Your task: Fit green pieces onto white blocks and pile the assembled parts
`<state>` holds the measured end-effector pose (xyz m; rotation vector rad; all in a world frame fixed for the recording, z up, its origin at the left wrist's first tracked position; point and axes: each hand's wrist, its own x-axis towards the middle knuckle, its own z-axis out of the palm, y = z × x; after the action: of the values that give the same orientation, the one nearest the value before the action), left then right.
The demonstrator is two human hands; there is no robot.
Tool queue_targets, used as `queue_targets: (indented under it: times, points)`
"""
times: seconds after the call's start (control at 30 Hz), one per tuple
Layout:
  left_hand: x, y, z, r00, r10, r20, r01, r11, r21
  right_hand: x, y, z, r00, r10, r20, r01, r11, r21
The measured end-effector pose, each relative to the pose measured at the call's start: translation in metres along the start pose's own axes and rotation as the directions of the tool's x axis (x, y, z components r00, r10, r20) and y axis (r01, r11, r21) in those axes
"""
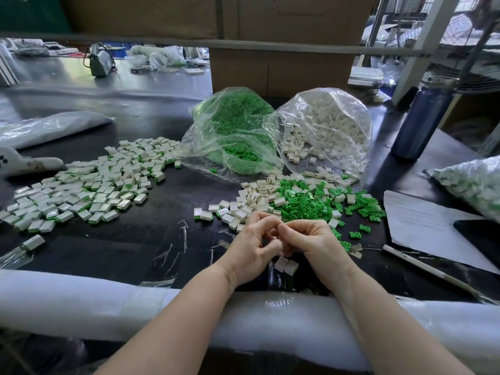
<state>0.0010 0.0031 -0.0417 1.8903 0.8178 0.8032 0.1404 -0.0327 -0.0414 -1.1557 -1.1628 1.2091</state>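
Both hands meet at the near middle of the counter (pixel 167 255), fingertips together; left hand (pixel 253 246) and right hand (pixel 311 243) have fingers curled inward around something small between them; what they pinch is hidden by the fingers, likely a block and a green piece being pressed together, but this cannot be confirmed.

Loose supply lies just beyond the fingertips, ahead and slightly right: white blocks (pixel 251 201) on the left side of that heap, green pieces (pixel 308 204) on the right; so the right hand is nearer the green, the left nearer the white; both within a short reach forward.

Pile of assembled parts (pixel 89 185) spreads well off to the left, far from the hands; the left hand is the nearer one for dropping off a finished part; pile runs diagonally from near-left to far-centre.

Two white blocks (pixel 286 265) sit side by side, touching, just beneath the hands.

Bag of green pieces (pixel 235 133) and bag of white blocks (pixel 324 125) stand behind the loose heap, mouths toward the person.

Writing: sheet of paper (pixel 424 226) at right carries faint lines, unreadable; no brand legible anywhere.
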Motion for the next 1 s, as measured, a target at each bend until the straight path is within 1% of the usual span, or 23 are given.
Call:
queue_targets:
  times: [0.1,0.17,0.3,0.37,0.47,0.57,0.7,0.77,0.9,1.0]
  points:
    - [0.0008,-0.0007,-0.001,1.0,-0.008,-0.025,0.007,1.0,-0.026,0.0001,-0.0015,0.0021,0.999,-0.018,0.028,0.018,1.0,0.008]
    - [0.0016,-0.0023,-0.0011,0.999,-0.026,-0.042,0.024,0.999,-0.033,-0.0002,-0.0025,0.0027,1.0,-0.024,0.004,0.024,1.0,0.014]
    - [0.0029,-0.0046,-0.0008,0.992,-0.036,-0.121,0.031,0.998,-0.046,-0.0004,-0.0028,-0.0021,0.98,-0.087,-0.178,0.076,0.995,-0.067]
    - [0.0035,-0.0059,-0.0015,0.989,-0.048,-0.137,0.043,0.998,-0.04,0.0005,-0.0023,-0.0047,0.967,-0.126,-0.221,0.099,0.987,-0.129]
    - [0.004,-0.0063,-0.0024,0.983,-0.06,-0.176,0.047,0.996,-0.079,0.0003,-0.0023,-0.0035,0.966,-0.166,-0.197,0.121,0.968,-0.22]
    - [0.0049,-0.0066,-0.0028,0.968,-0.113,-0.225,0.067,0.977,-0.202,-0.0013,-0.0024,-0.002,0.965,-0.201,-0.168,0.147,0.946,-0.289]
    - [0.0042,-0.0084,-0.0018,0.962,-0.138,-0.236,0.07,0.958,-0.277,-0.0018,-0.0021,-0.0002,0.965,-0.21,-0.16,0.143,0.924,-0.354]
    - [0.0039,-0.0073,-0.0008,0.964,-0.13,-0.233,0.065,0.961,-0.268,-0.0008,-0.0018,0.0001,0.96,-0.23,-0.157,0.155,0.91,-0.385]
    - [0.0044,-0.0064,-0.0021,0.949,-0.066,-0.309,0.023,0.99,-0.139,0.0017,-0.0001,-0.0002,0.95,-0.262,-0.171,0.166,0.886,-0.433]
    - [0.0043,-0.0069,-0.0024,0.941,-0.04,-0.337,0.019,0.998,-0.065,0.0023,0.0026,0.0006,0.95,-0.268,-0.16,0.158,0.855,-0.494]
